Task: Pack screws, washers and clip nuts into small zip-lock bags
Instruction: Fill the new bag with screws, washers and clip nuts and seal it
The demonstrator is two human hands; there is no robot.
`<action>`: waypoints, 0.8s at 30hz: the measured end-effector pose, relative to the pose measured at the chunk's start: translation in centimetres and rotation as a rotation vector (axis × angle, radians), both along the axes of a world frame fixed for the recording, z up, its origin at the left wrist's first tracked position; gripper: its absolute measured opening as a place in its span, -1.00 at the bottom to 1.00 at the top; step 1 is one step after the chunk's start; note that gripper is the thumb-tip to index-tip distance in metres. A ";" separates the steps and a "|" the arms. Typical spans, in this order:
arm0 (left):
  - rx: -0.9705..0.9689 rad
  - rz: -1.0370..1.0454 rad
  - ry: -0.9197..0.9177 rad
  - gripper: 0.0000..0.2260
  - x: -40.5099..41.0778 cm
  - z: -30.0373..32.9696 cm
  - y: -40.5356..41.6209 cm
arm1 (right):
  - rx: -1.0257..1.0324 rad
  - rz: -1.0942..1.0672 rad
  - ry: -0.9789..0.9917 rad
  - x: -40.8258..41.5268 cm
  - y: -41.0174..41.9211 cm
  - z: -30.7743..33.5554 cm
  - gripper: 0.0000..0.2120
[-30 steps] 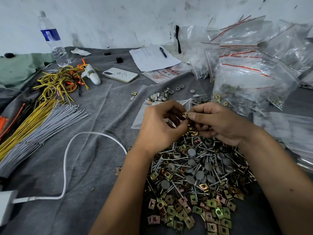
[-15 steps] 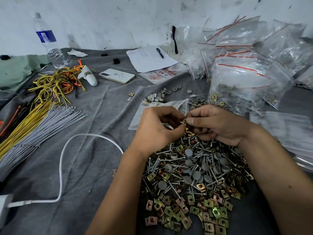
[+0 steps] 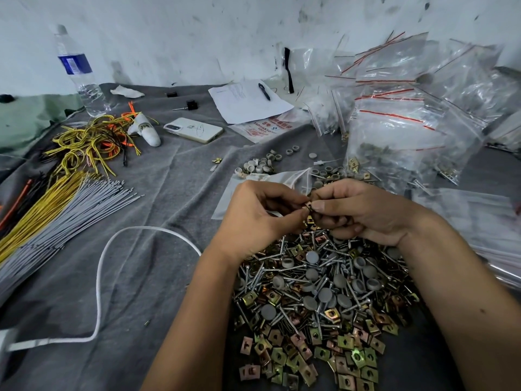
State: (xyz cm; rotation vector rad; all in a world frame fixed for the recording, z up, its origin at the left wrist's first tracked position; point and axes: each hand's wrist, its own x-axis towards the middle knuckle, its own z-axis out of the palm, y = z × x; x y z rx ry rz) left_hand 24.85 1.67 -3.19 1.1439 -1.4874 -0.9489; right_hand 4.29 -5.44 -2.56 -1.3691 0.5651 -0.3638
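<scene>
1. A small clip nut (image 3: 308, 206) sits pinched between the fingertips of both hands, held just above the far edge of the hardware pile (image 3: 318, 292).
2. The left hand (image 3: 262, 218) has thumb and forefinger curled onto the nut from the left; its other fingers are folded under.
3. The right hand (image 3: 363, 213) meets it from the right, thumb and forefinger closed on the same piece. Its lower fingers are curled in and may hold more parts, but I cannot tell.
4. Below the hands the pile mixes screws, grey round caps or washers and brass-coloured clip nuts on the grey cloth (image 3: 158, 249).
5. An empty zip-lock bag (image 3: 239, 190) lies flat just beyond the left hand, partly hidden by it.
6. Loose grey rings (image 3: 262, 166) lie past the bag, and filled bags (image 3: 408, 128) are stacked to the right.
7. To do this step well, I judge the count should be settled in the fingers first, one hand kept firmly on the nut while the other frees itself to lift the bag's mouth open, working close over the pile so a dropped piece is not lost.
</scene>
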 end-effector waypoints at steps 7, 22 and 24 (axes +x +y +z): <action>-0.067 0.092 -0.136 -0.89 -0.7 0.2 0.3 | -0.010 -0.040 0.041 0.3 0.1 0.0 -0.73; -0.057 0.022 -0.025 -0.95 -0.6 0.2 0.3 | 0.025 -0.076 0.027 0.1 0.0 0.0 -0.78; -0.053 -0.040 0.008 -0.95 -0.4 0.4 0.4 | 0.046 -0.014 0.004 -0.1 0.1 0.2 -0.77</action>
